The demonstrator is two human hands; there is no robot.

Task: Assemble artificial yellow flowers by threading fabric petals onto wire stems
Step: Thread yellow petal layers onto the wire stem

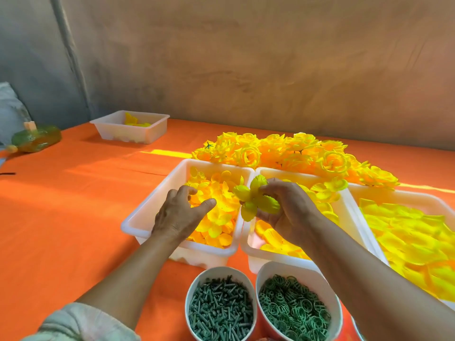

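Note:
My right hand [286, 210] holds a partly built yellow flower [256, 199] by pinching its petals, above the gap between two white bins. My left hand [181, 212] reaches into the left bin [145, 215] of small yellow petals [219, 210], thumb and fingers spread over them; I see nothing between its fingers. The middle bin [268, 257] and the right bin [418, 200] hold larger yellow petals. Any stem in the held flower is hidden.
Two round cups at the front hold green stem pegs [220, 308] and green rings [294, 308]. Finished yellow flowers [295, 153] are piled behind the bins. A white bin [130, 127] stands far left on the orange cloth, beside a green plastic bag [35, 139].

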